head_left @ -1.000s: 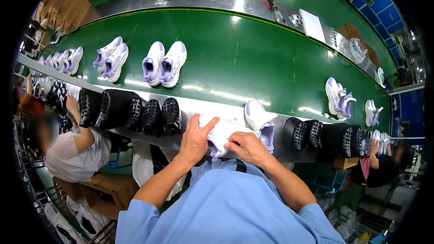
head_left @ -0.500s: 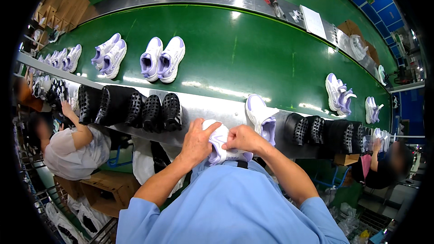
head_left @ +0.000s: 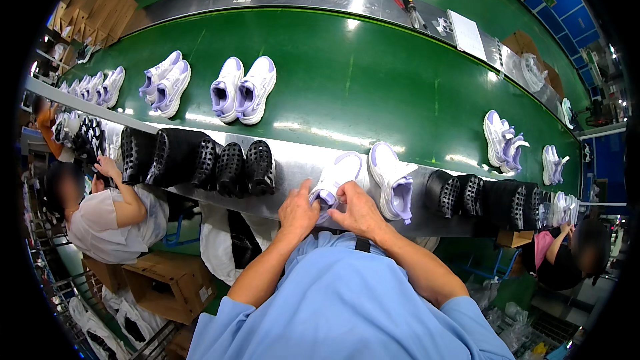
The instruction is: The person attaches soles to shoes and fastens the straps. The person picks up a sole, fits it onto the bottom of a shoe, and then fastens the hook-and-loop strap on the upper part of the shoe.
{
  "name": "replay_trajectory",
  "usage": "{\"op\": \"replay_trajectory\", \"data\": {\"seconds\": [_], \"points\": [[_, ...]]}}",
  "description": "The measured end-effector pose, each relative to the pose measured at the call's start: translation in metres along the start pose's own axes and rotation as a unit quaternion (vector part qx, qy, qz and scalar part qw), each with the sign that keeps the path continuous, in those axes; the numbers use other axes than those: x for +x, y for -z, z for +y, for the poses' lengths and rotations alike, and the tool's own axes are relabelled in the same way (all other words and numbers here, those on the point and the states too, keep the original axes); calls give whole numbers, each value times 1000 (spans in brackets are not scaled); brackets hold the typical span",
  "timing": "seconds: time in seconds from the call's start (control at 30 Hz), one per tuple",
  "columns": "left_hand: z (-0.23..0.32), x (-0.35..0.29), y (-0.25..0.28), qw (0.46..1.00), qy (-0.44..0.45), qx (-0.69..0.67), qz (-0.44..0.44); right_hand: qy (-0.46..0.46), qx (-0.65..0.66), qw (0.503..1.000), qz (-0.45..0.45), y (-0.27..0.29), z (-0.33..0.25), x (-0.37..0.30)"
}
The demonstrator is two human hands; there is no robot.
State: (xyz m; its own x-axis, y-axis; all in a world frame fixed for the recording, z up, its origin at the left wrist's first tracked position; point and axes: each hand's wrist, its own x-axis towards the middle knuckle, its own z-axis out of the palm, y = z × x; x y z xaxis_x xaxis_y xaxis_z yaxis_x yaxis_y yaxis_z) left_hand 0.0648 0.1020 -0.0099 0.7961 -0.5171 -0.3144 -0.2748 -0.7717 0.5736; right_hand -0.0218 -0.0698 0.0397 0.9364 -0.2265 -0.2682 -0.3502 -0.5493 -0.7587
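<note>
The left hand (head_left: 299, 209) and right hand (head_left: 361, 211) grasp a white shoe (head_left: 339, 171) by its opening. Handling seems unfinished; its mate (head_left: 385, 168) stands alongside, unheld.

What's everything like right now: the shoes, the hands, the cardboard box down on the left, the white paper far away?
Shoe between the hands: toe pointing away from the person
Left hand: at the shoe's opening, fingers bent
Right hand: at the opening's other side
Neighbouring shoe: upright, untouched
Middle pair on the green surface: upright, side by side
Cardboard box: open
White paper: lying flat
</note>
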Motion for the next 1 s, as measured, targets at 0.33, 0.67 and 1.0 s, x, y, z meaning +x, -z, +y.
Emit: {"op": "replay_trajectory", "data": {"seconds": [0.33, 0.67, 1.0], "points": [[-2, 8, -21, 990, -74, -31, 116, 191, -165, 956, 149, -27, 24, 8], [-4, 5, -29, 991, -88, -27, 94, 223, -178, 948, 138, -18, 18, 11], [55, -17, 28, 982, -188, 13, -32, -191, -115, 884, 411, 42, 82, -82]]}}
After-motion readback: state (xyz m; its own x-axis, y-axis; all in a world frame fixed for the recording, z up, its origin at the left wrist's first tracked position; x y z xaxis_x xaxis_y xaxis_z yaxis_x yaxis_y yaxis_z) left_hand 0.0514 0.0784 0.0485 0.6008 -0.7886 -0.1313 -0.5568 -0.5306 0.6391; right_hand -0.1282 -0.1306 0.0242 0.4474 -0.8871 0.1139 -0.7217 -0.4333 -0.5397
